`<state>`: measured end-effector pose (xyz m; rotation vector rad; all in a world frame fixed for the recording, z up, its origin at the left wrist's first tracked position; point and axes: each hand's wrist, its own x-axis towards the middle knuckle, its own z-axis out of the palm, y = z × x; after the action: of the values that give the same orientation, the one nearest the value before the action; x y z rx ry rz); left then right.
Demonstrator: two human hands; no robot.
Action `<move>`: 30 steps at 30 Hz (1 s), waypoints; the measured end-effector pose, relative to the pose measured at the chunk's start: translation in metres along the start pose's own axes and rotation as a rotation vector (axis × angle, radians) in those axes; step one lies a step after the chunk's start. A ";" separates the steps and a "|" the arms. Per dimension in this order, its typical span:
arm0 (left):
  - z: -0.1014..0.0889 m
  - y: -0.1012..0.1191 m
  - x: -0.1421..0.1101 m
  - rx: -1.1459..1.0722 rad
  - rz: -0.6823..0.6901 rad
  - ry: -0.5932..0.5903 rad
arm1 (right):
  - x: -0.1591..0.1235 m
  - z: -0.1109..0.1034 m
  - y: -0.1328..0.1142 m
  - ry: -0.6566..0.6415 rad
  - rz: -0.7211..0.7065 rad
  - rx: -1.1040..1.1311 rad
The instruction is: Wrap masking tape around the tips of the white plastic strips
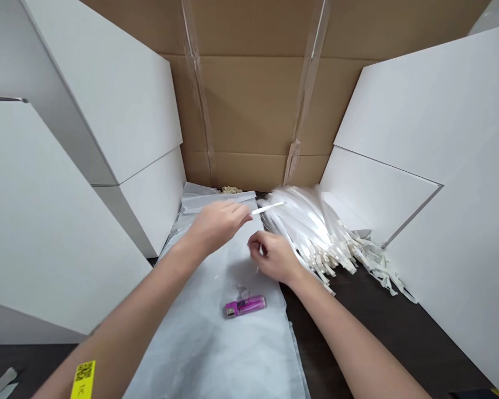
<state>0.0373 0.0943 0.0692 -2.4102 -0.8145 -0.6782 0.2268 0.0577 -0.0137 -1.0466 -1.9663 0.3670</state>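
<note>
Thin white strip (pixel 269 208) sticks out to the right from the fingertips of the left hand (pixel 218 224), above the far part of a white fabric sheet (pixel 199 349). The left hand is stretched forward with the fingers nearly together, and from this view I cannot tell if it really pinches the strip or only touches it. The right hand (pixel 274 256) is just near and to the right of it, with the fingers curled down, so it looks closed; whether something small is inside, I cannot tell. To the right of both hands lies a fanned pile of white plastic strips (pixel 311 233) with cream tabs at the near ends, on a dark table (pixel 357 332). On the sheet, near the hands, lies a purple lighter (pixel 245 306). At the far end are a clear plastic bag (pixel 203 200) and small tan pieces (pixel 232 189). White boards (pixel 87 94) stand on the left and right, and a cardboard wall (pixel 249 105) closes the far side. A yellow label (pixel 83 379) sits on the left forearm (pixel 125 327).
</note>
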 end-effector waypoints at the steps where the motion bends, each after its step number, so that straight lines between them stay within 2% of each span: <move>1: -0.006 -0.001 0.018 0.016 0.081 0.012 | -0.001 0.003 -0.006 -0.071 -0.058 -0.063; 4: -0.012 0.006 0.080 0.041 0.331 0.016 | -0.003 0.007 -0.018 -0.192 -0.127 -0.146; 6: 0.000 0.019 0.122 0.023 0.431 0.030 | -0.002 0.007 -0.021 -0.223 -0.132 -0.159; 9: 0.039 0.045 0.166 -0.059 0.447 0.023 | -0.001 0.005 -0.019 -0.242 -0.154 -0.210; 12: 0.079 0.061 0.172 -0.102 0.427 -0.108 | -0.001 0.005 -0.013 -0.240 -0.153 -0.301; 14: 0.090 0.058 0.155 -0.113 0.418 -0.203 | -0.001 0.005 -0.011 -0.227 -0.165 -0.325; 16: 0.084 0.043 0.126 -0.127 0.293 -0.243 | -0.002 0.006 -0.012 -0.215 -0.190 -0.303; 20: 0.045 -0.005 0.047 -0.188 0.003 -0.366 | -0.002 0.006 -0.017 -0.215 -0.183 -0.265; 23: 0.020 -0.028 -0.023 -0.191 -0.265 -0.546 | -0.002 0.005 -0.018 -0.193 -0.157 -0.253; 26: 0.009 -0.028 -0.087 -0.152 -0.473 -0.646 | -0.001 0.002 -0.016 -0.127 -0.114 -0.226; 28: 0.009 -0.018 -0.120 -0.145 -0.534 -0.655 | -0.001 0.001 -0.014 -0.102 -0.085 -0.220; 30: 0.012 -0.005 -0.141 -0.147 -0.540 -0.644 | -0.001 0.001 -0.013 -0.108 -0.077 -0.236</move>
<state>-0.0608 0.0476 -0.0216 -2.5772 -1.7686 -0.1174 0.2194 0.0495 -0.0069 -1.1131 -2.1796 0.1545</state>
